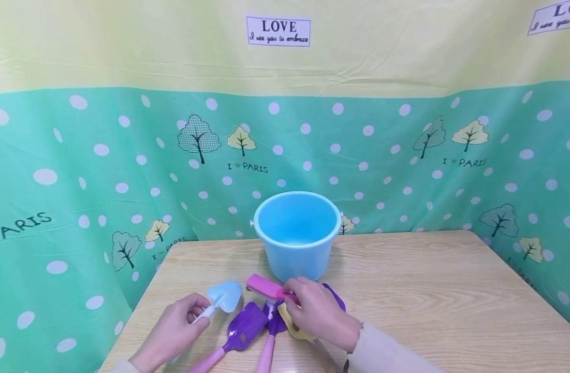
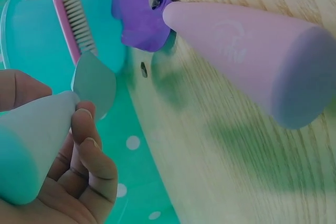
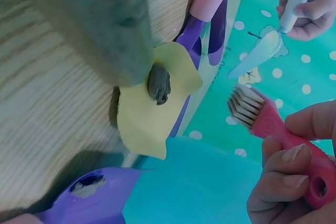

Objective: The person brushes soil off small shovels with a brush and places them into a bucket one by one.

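My left hand grips the light-blue handle of a small toy shovel, whose heart-shaped blade is raised above the table. In my right hand is a pink brush; the right wrist view shows its pale bristles facing the shovel's blade. In the left wrist view the brush and blade overlap, and whether they touch I cannot tell. Below the hands lie a purple shovel, another purple tool with a pink handle, and a yellow shovel bearing a dark clump.
A light-blue bucket stands upright behind the hands. Another purple shovel, partly hidden by my right hand, holds some greyish matter in the right wrist view. The wooden table ends at a green dotted cloth.
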Demonstrator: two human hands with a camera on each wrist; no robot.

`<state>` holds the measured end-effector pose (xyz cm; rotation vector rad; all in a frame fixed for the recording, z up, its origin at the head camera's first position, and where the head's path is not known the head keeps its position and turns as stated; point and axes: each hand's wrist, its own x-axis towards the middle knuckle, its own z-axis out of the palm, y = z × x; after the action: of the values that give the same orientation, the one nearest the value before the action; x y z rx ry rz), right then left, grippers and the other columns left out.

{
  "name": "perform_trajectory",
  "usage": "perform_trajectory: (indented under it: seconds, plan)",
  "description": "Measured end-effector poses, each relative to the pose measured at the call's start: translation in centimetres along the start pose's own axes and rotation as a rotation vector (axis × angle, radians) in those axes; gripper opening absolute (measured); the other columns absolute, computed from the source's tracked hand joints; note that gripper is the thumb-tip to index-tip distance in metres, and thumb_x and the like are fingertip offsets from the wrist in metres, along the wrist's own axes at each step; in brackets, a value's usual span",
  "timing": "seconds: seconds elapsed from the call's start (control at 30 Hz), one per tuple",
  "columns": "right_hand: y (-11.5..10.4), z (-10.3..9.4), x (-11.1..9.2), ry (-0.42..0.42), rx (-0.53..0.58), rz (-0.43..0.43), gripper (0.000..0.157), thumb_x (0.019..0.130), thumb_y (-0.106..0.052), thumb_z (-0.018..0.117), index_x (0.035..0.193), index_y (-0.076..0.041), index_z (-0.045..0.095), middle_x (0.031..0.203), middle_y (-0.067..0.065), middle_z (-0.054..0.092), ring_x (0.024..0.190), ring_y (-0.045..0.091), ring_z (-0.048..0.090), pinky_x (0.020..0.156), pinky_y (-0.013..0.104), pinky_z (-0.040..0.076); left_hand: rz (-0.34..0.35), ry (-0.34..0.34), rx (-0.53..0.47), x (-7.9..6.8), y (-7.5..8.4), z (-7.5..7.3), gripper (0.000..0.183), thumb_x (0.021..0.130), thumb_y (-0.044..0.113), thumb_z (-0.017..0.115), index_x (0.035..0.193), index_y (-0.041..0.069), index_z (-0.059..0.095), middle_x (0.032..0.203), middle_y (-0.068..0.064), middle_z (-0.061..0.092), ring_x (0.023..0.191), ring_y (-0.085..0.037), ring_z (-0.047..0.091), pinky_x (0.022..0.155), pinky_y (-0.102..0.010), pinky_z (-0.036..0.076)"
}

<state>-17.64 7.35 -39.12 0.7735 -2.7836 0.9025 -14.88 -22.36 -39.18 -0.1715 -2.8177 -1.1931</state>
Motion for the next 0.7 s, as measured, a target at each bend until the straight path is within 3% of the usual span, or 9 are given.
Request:
perform_trajectory:
  seconds: [0.37,0.7]
  plan:
    - [0.7,-0.7,-1.7,-0.008,0.013,0.015,0.02,0.088,-0.015,0.061,0.108,-0.017,0.066,0.082,-0.013,0.051,0.066,0.004,0.046,0.053,0.021,0.04,0.016,-0.029,-0.005,0.5,-0.1,-0.6,0.023,0.075,0.003,0.068,0.096,0.007,0.063,0.079,0.0,0.059,0.065,-0.01,0.053,0.059,-0.023,0.047]
    - [1.7,-1.8,-3.5,0.02,0.003,0.005,0.016,0.088,-0.013,0.062,0.103,-0.018,0.066,0.078,-0.013,0.049,0.066,0.004,0.046,0.053,0.02,0.041,0.027,-0.015,0.022,0.8,0.6,-0.9,0.028,0.072,0.003,0.07,0.099,0.006,0.063,0.078,0.001,0.06,0.064,-0.009,0.053,0.057,-0.023,0.047]
